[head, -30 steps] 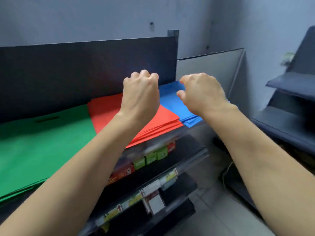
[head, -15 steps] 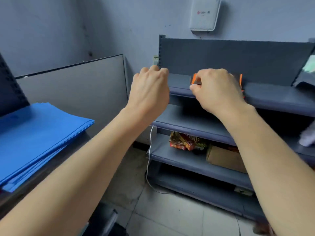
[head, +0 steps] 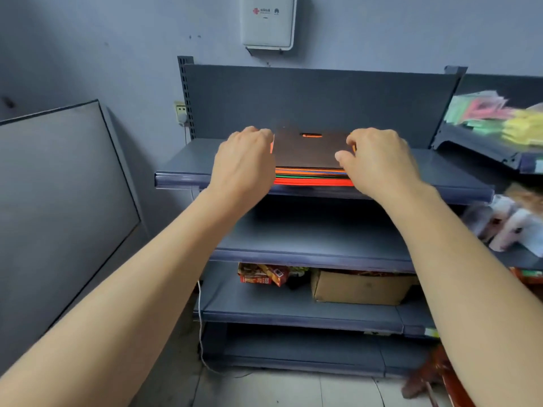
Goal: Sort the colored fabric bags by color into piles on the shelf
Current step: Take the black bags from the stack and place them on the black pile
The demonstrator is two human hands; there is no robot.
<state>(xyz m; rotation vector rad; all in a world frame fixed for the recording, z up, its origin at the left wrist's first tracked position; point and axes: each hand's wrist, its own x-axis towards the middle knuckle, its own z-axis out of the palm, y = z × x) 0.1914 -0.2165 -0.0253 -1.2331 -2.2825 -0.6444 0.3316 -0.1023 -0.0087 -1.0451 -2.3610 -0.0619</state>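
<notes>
Both hands are up at the top shelf [head: 188,164] of a dark grey steel rack, and there's the stack [head: 313,175] of bags, lying flat in the middle of that shelf, its front edge just back from the lip. The top bag [head: 308,151] is dark, with orange showing through its handle slot; below it the edges run orange, blue, green and red.

The left hand [head: 245,163] sits at the stack's left side, fingers curled under. The right hand [head: 379,160] is at the right side, thumb against the top bag and fingers bent over the edge. The fingertips are hidden on both, so I can't tell whether either one actually has a grip.

Down the rack: the second shelf [head: 308,236], then a third one carrying red snack packs [head: 261,274] and a carton [head: 358,287] side by side. A white cable [head: 200,318] trails down the left upright from a socket [head: 180,111] to the tiled floor [head: 293,389].

Behind it all is a grey-blue wall [head: 88,39], with a white box [head: 267,23] mounted above the rack. A grey panel [head: 58,186] leans at the left. At the right, a neighbouring rack holds blurred bright packets [head: 499,113] up top and pale packs [head: 511,227] lower down.
</notes>
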